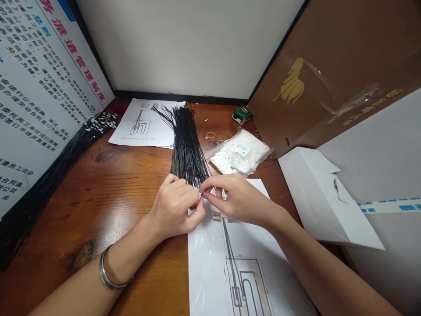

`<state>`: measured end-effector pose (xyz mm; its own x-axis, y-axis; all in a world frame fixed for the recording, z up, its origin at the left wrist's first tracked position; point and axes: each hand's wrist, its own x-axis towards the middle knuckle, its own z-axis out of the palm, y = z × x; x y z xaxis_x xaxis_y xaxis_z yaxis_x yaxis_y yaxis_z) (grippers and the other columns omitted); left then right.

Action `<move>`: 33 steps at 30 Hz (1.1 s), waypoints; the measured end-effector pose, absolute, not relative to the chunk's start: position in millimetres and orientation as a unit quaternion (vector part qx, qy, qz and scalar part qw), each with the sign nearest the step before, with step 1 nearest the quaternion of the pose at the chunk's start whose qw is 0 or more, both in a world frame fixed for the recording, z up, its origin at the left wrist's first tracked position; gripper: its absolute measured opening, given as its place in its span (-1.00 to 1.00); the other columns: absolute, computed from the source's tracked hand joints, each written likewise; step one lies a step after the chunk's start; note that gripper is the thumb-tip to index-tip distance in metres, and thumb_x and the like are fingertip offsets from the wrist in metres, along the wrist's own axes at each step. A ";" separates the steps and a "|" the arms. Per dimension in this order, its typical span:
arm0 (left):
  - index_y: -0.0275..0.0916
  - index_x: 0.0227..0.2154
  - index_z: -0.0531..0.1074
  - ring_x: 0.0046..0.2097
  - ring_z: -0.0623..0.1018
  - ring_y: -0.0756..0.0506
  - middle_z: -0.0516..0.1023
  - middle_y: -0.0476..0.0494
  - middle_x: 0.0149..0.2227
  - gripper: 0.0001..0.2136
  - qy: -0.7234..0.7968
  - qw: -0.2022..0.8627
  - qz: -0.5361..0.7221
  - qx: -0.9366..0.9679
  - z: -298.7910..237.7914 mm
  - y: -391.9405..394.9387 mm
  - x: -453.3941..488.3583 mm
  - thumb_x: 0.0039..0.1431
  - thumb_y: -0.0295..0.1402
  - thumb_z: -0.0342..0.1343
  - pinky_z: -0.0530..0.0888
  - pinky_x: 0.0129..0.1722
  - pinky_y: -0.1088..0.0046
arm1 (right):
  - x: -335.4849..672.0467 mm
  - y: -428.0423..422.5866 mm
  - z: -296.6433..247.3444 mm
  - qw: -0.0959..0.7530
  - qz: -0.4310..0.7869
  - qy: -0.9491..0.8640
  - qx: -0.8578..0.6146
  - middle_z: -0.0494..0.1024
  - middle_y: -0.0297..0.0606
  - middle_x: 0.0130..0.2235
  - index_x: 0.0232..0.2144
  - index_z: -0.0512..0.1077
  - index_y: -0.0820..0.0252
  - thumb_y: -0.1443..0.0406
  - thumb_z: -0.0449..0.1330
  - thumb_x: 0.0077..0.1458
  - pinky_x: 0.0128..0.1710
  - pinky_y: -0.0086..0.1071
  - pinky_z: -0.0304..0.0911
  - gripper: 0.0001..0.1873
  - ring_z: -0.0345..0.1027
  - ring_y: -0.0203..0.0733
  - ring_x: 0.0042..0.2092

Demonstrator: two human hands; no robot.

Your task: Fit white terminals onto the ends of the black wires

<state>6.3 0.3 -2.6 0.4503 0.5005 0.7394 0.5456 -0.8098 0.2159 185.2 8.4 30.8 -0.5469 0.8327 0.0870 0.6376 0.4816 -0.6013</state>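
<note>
A bundle of thin black wires (186,145) lies fanned out on the wooden table (125,175), running away from me. My left hand (177,206) and my right hand (235,197) meet at the near end of the bundle, over a printed drawing sheet (226,267). Both hands have their fingers pinched together around a wire end and a small white piece, too tiny to make out clearly. A metal bangle (107,274) sits on my left wrist.
A clear bag of small white parts (241,152) lies right of the wires. A second drawing sheet (144,123) is at the back. More black wires with white ends (75,145) lean along the left poster board. Brown cardboard (329,66), a white folded box (322,197) and a green object (242,114) stand right.
</note>
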 end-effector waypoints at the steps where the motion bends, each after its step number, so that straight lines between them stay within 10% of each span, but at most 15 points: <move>1: -0.22 -0.70 0.19 -0.57 0.18 0.01 0.25 0.08 -0.71 -0.75 -0.311 0.024 -0.426 -0.849 -2.9 0.1 6.4 0.01 -0.51 0.05 0.15 -0.46 0.39 | 185.5 8.5 30.9 0.191 0.258 -0.837 -0.443 0.58 -0.38 -0.42 -0.38 0.50 0.17 0.39 0.12 0.05 -0.38 -0.41 0.16 -0.85 0.26 -0.37 -0.50; 23: -0.21 -0.64 0.18 -0.57 0.24 0.03 0.26 0.11 -0.68 -0.67 -0.343 -0.043 -0.414 -0.842 -1.1 -1.6 3.9 0.12 -0.28 0.16 0.18 -0.42 0.37 | 185.9 6.7 35.5 0.277 0.273 -0.796 -0.464 0.54 -0.37 -0.50 -0.44 0.52 0.19 0.36 0.17 0.06 -0.46 -0.43 0.12 -0.88 0.25 -0.38 -0.51; 29: -0.22 -0.43 0.30 -0.55 0.36 0.02 0.46 0.06 -0.56 -0.96 -0.392 -0.088 -0.371 -0.837 -5.1 -0.4 1.6 0.08 -0.45 0.07 0.25 -0.36 0.36 | 187.3 2.0 47.7 0.303 0.360 -0.784 -0.404 0.58 -0.34 -0.49 -0.45 0.55 0.15 0.36 0.19 0.05 -0.51 -0.45 0.16 -0.87 0.32 -0.36 -0.51; 33: -0.25 -0.13 0.36 -0.52 0.45 0.00 0.61 0.00 -0.38 -0.75 -0.397 -0.112 -0.353 -0.840 -7.3 1.1 1.3 0.10 -0.39 0.10 0.26 -0.31 0.34 | 186.5 -3.8 56.5 0.283 0.420 -0.799 -0.325 0.61 -0.35 -0.47 -0.44 0.55 0.14 0.41 0.20 0.04 -0.50 -0.45 0.20 -0.87 0.37 -0.34 -0.47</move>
